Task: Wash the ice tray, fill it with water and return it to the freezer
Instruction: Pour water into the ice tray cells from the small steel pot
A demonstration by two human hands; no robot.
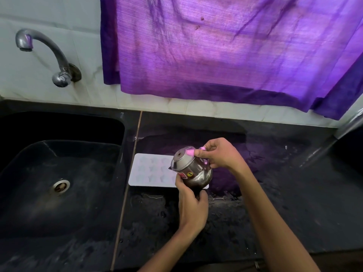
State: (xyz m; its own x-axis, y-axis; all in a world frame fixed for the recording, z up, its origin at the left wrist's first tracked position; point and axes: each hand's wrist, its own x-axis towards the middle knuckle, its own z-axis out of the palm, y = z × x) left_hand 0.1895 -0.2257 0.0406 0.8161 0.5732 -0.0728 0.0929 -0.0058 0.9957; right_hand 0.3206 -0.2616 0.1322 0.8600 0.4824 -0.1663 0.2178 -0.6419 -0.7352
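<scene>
Both hands hold a small steel pot [191,169] tilted over the white ice tray [152,169]: the left hand [193,205] cups its base, the right hand [218,154] pinches its rim. Lying flat on the dark counter [275,193], long axis left to right, the tray sits directly beneath and leftward, so pouring probably needs only more tilt.

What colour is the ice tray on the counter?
White ice tray, with star-shaped moulds; head view.

The tilted steel pot [191,168] blocks the ice tray's [149,169] right end; its left lies open.
</scene>
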